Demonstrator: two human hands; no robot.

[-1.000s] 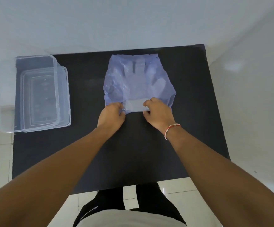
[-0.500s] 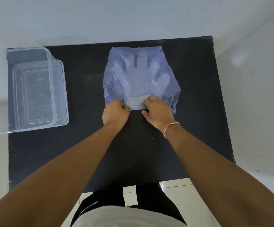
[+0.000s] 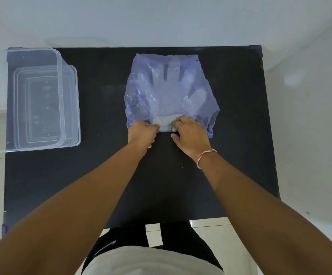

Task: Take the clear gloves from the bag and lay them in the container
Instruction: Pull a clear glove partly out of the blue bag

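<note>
A thin bluish plastic bag lies flat in the middle of the black table, its mouth towards me. Clear gloves show through it, fingers pointing away; their pale cuff end sticks out at the mouth. My left hand pinches the bag's near left edge. My right hand grips the bag's mouth next to the cuff, on the right. A clear rectangular container stands at the table's left edge, well apart from both hands.
The container hangs a little over the table's left side. A white wall runs behind the table and along the right. Pale floor tiles and my legs show below the near table edge.
My hands have stayed at the bag's mouth, drawing slightly closer around the cuff. The camera has shifted, so the table sits lower in view. The bag has barely moved.
</note>
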